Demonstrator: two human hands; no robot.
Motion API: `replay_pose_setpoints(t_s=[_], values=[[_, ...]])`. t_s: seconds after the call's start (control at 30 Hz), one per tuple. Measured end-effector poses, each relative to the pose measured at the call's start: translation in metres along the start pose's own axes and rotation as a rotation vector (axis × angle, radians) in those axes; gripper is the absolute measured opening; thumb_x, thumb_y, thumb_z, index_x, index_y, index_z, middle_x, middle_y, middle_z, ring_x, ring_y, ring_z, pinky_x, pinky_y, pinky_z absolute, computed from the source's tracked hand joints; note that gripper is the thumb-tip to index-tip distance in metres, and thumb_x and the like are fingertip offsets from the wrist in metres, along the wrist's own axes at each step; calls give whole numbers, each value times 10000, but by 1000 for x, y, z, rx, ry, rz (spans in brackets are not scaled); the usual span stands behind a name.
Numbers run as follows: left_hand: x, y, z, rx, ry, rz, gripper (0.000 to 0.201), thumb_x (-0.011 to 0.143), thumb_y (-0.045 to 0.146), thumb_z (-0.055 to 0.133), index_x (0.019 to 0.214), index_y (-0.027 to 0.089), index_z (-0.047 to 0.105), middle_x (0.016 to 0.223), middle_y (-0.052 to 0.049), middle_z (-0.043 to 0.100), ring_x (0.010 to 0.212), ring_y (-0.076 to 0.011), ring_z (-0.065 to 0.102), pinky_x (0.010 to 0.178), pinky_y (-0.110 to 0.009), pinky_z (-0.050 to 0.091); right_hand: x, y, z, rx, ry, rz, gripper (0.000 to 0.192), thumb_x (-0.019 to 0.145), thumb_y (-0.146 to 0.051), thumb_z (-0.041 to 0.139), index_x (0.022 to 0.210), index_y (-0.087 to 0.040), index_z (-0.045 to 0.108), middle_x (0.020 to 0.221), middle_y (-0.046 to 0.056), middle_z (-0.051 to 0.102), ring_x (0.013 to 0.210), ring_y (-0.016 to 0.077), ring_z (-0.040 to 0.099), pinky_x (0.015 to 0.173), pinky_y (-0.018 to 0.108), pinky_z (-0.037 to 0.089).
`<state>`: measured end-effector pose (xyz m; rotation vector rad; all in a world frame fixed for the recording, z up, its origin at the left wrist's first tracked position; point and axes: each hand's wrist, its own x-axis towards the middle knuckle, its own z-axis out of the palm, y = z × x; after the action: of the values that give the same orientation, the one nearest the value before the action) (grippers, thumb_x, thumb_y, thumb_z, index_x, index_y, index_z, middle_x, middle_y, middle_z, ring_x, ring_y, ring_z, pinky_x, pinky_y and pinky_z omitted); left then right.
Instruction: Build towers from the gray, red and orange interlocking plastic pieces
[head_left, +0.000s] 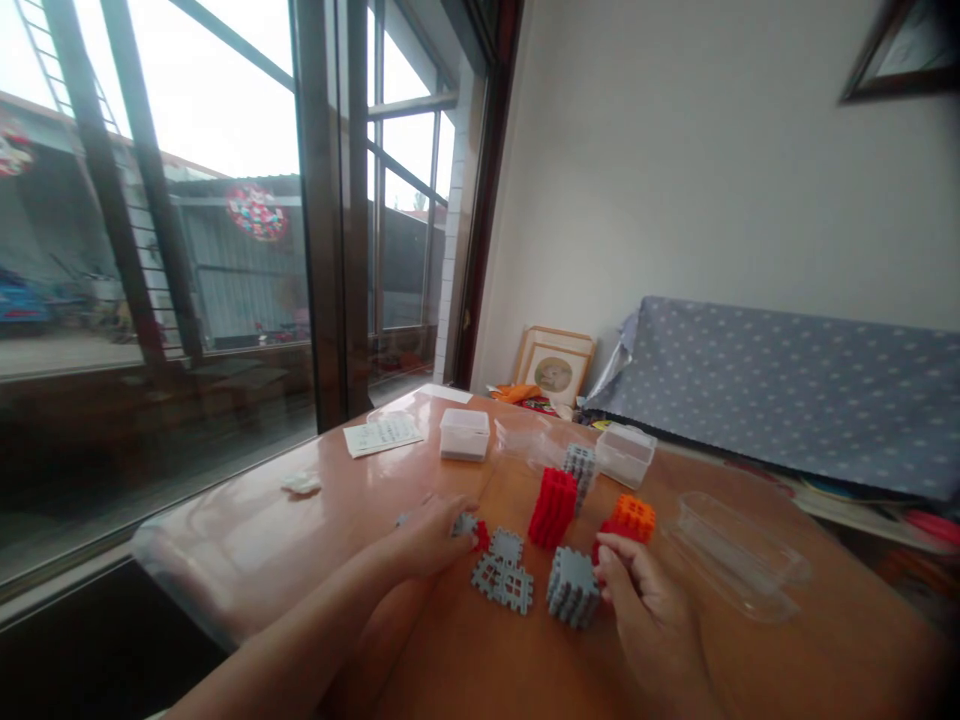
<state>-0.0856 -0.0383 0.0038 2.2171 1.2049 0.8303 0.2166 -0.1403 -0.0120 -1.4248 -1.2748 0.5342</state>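
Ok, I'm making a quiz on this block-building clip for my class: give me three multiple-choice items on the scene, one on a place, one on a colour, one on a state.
1. Where does the red stack stand?
A. on the blue sofa
B. on the table, beyond the flat grey pieces
C. inside a clear box

2. What colour is the block just beyond the right hand?
A. orange
B. green
C. white

3. How is the left hand?
A. raised in the air
B. down on the table, fingers at small grey and red pieces
C. holding a sheet of paper

Answers: 1 B, it stands upright behind the flat grey pieces; 2 A, it is plainly orange; 3 B, its fingertips touch them.
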Motion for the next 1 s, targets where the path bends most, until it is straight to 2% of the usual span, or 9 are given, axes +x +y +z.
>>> replay_pose_setpoints(t_s=[0.07,0.17,0.27,0.43,0.57,0.7,0.83,1.0], values=[[6,16,7,94,-84,101,366,757,281,691,1117,271,755,1096,-82,768,1067,-339,672,1073,-483,409,1,-2,-1,14,13,-1,499,940,-624,553,1187,-209,675,913,57,732,845,238,687,732,330,539],[18,35,19,196,-197,163,368,760,246,666,1114,298,753,1106,-73,772,1125,-366,660,1154,-566,279,2,-8,-4,32,36,11,515,938,-625,552,1173,-186,681,872,65,730,791,230,675,699,324,538],[29,42,30,314,-235,173,303,763,245,650,1044,269,762,1065,-95,778,1089,-382,668,1114,-590,302,4,-13,-6,56,59,21,523,931,-628,553,1152,-174,687,838,62,721,737,216,654,665,316,534],[41,36,40,447,-247,136,271,767,338,666,1006,238,744,1033,-98,755,992,-342,685,945,-477,453,5,-15,-6,67,75,19,488,944,-613,545,1125,-180,680,826,43,699,718,203,636,650,306,526],[44,33,43,449,-226,82,313,767,415,684,1038,261,709,1071,-68,725,1027,-320,672,911,-445,462,4,-15,-4,71,55,20,469,955,-604,541,1135,-192,673,846,41,693,765,206,639,672,300,530],[46,31,45,430,-211,44,315,755,371,690,1048,256,683,1097,-61,702,1046,-297,657,888,-398,463,3,-12,-2,64,29,25,450,965,-598,536,1142,-205,665,855,32,688,765,199,635,682,297,519],[45,27,49,474,-166,-4,354,738,381,691,1063,240,700,1129,-102,679,1081,-336,627,904,-438,454,4,-10,-1,46,32,28,446,970,-596,533,1147,-208,666,867,31,695,762,196,636,697,299,514],[45,24,50,519,-125,-66,277,759,376,660,976,215,721,1107,-134,670,1101,-371,596,918,-484,437,3,-6,-1,39,31,43,465,967,-606,536,1176,-213,672,875,37,708,781,202,648,697,297,518]])
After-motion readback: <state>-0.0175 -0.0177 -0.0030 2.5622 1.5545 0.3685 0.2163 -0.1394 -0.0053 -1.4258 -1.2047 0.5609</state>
